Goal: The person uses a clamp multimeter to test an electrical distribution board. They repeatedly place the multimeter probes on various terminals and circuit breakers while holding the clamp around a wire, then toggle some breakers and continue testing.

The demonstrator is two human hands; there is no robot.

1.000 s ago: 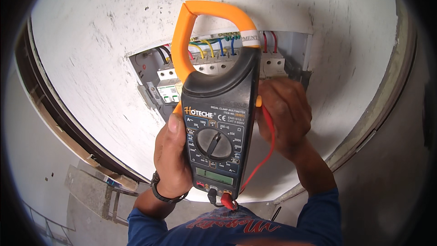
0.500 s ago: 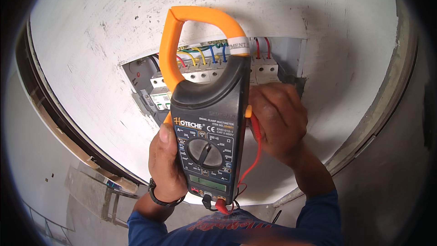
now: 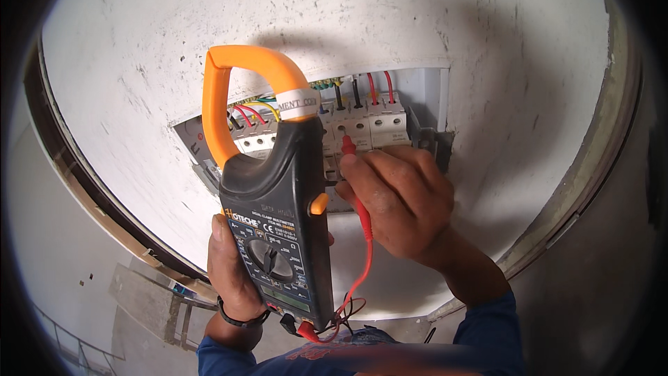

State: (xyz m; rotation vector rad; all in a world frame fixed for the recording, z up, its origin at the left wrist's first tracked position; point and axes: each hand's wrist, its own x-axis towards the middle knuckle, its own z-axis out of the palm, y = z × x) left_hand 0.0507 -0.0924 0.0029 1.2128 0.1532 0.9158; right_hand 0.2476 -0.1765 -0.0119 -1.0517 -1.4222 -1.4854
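Observation:
My left hand (image 3: 233, 275) is wrapped round the body of a black clamp meter (image 3: 278, 188) with an orange jaw, held tilted in front of the wall. A rotary dial and a small display face me. Between the fingers of my right hand (image 3: 403, 198) is a red test probe (image 3: 349, 145), its tip at a screw hole of a white circuit breaker (image 3: 351, 129). From the probe a red lead (image 3: 365, 271) runs down to the meter's lower end, where a black plug also sits. The meter hides part of the breaker row; any black probe is hidden.
A recessed electrical box (image 3: 431, 83) in the rough white wall (image 3: 376, 21) holds the breakers. Red, yellow, blue and black wires (image 3: 373, 89) enter the breakers from above. A worn grey stand (image 3: 139, 303) is at the lower left.
The meter and my left hand have moved left and down, turning the meter aside. My right hand has shifted left, and the red probe now shows at a breaker.

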